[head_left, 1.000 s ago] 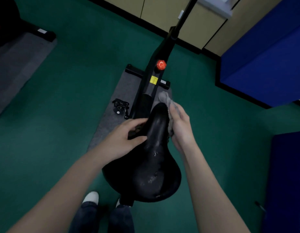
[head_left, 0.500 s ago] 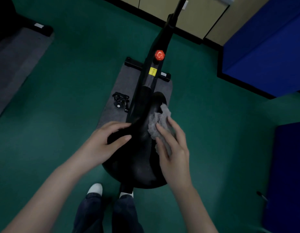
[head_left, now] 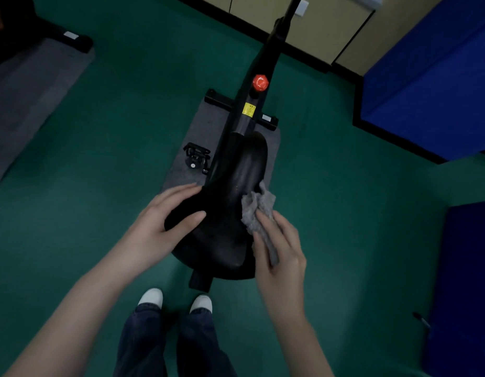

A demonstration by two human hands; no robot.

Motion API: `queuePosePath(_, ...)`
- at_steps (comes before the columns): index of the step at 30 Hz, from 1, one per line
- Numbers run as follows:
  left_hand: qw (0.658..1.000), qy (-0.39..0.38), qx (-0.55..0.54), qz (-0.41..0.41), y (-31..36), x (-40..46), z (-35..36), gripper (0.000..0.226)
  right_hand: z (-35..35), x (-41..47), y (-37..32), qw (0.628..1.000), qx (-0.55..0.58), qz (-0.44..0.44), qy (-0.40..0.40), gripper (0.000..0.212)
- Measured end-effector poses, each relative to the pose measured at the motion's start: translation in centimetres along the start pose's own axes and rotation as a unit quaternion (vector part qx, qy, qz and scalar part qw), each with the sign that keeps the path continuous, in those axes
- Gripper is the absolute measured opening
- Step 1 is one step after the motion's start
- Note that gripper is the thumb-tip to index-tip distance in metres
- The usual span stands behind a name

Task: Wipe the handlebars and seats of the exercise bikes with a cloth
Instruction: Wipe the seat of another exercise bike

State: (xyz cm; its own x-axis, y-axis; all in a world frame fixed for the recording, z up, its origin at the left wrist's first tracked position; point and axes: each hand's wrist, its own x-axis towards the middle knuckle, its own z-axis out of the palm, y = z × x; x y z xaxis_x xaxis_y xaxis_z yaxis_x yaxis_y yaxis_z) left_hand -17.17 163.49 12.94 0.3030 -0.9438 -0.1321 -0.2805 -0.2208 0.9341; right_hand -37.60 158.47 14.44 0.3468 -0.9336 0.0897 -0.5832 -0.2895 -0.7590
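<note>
While the black seat [head_left: 230, 213] sits at the centre of the frame, its narrow nose pointing to the upper part, a crumpled grey cloth [head_left: 256, 210] is pressed against its right flank by the right hand [head_left: 280, 248], whose fingers are curled over the cloth with the thumb laid along it. Part of the cloth is bunched above the fingertips, clear of the hand. The left side of the seat is held by the left hand [head_left: 157, 227], fingers extended over the edge and thumb laid on the top surface. The rear rim of the seat is seen just above two white shoes [head_left: 176, 300]. The bike frame [head_left: 252, 104], with a red knob [head_left: 260, 83] and a yellow label [head_left: 248, 110], runs toward the top of the picture and stands on a grey mat [head_left: 206, 137]. Open green floor [head_left: 113, 131] is noted to the left and right of the mat; blue pads [head_left: 432, 88] occupy the upper right and right edge. No container is in view
</note>
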Motion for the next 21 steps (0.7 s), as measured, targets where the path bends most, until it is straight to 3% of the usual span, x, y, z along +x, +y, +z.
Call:
queuePosePath(4,1.0,0.01,-0.003,-0.011,0.1,-0.5,0.2,0.056,-0.7,0.1,1.7,0.999,0.022,-0.022,-0.013,0.034)
queuePosePath(7,1.0,0.016,0.001,-0.012,0.1,-0.7,0.3,0.06,-0.4,4.3,3.3,0.992,0.109,0.05,-0.04,0.028)
queuePosePath(11,0.999,0.027,0.019,-0.001,0.1,-1.3,0.5,0.073,0.1,7.3,5.5,0.9,0.346,0.237,-0.118,0.025)
queuePosePath(13,0.999,0.035,0.022,-0.005,-0.2,-1.7,0.5,0.079,-0.4,6.2,6.3,0.887,0.371,0.253,-0.107,0.025)
queuePosePath(18,0.998,0.037,0.003,-0.041,-1.2,-2.4,0.3,0.1,-1.2,-0.6,6.9,0.929,0.317,0.193,-0.012,0.039)
queuePosePath(21,0.998,0.028,-0.011,-0.049,-1.7,-2.5,0.2,0.111,-0.3,-0.2,6.8,0.906,0.361,0.22,0.009,0.034)
